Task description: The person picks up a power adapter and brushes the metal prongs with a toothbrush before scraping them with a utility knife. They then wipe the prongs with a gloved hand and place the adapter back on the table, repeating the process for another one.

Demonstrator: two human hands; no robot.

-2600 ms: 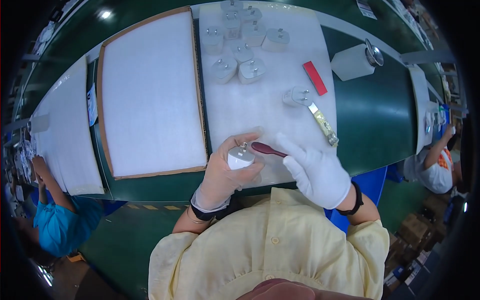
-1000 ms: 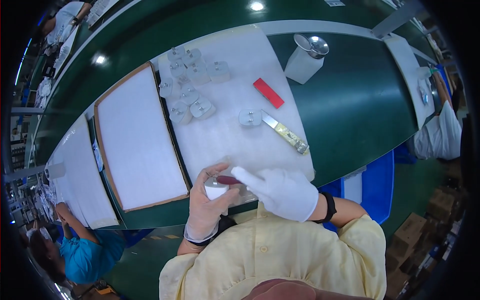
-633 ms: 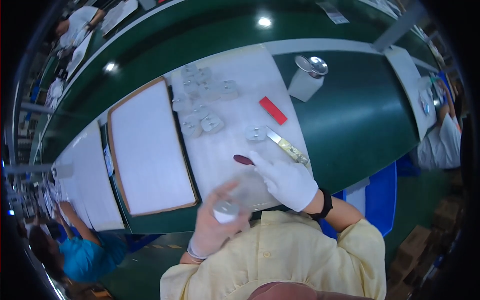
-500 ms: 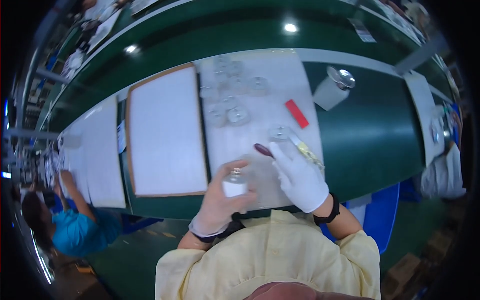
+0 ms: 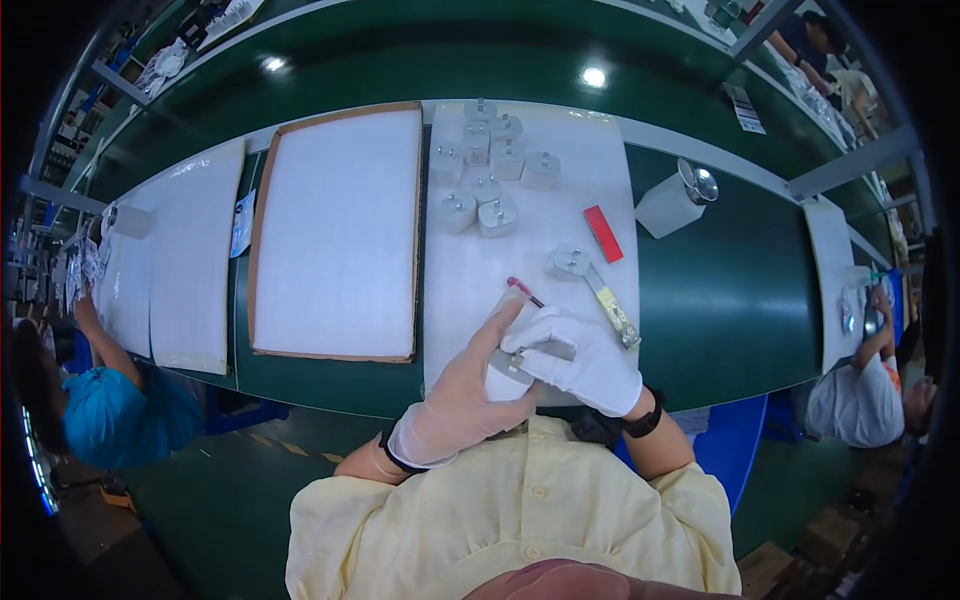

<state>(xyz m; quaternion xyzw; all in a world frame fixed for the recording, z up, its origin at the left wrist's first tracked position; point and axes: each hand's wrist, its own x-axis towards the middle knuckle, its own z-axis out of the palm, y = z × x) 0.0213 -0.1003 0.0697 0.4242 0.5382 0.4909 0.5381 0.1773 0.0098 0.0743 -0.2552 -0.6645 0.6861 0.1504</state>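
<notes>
My left hand (image 5: 462, 405), in a thin translucent glove, is wrapped round a small clear bottle (image 5: 508, 378) with a metal neck. The bottle is tilted toward my right hand (image 5: 590, 362), which wears a white cloth glove. Its thumb and fingers are closed at the bottle's neck. Beyond the fingertips a slim dark red thing (image 5: 518, 287) points away; I cannot tell whether it is held or lies on the white mat (image 5: 465, 300). Ahead, a single clear bottle (image 5: 571, 261) stands near a flat strip tool wrapped in yellowish tape (image 5: 612, 308).
Several clear bottles (image 5: 497, 216) stand at the mat's far side. A red block (image 5: 603, 234) lies at its right. Further right is a white bottle with a metal top (image 5: 668, 208). A brown-edged white tray (image 5: 335, 240) lies left. People sit at both sides.
My right hand has come left to the bottle's neck. The left hand has moved slightly right and tilted the bottle; the two hands now meet.
</notes>
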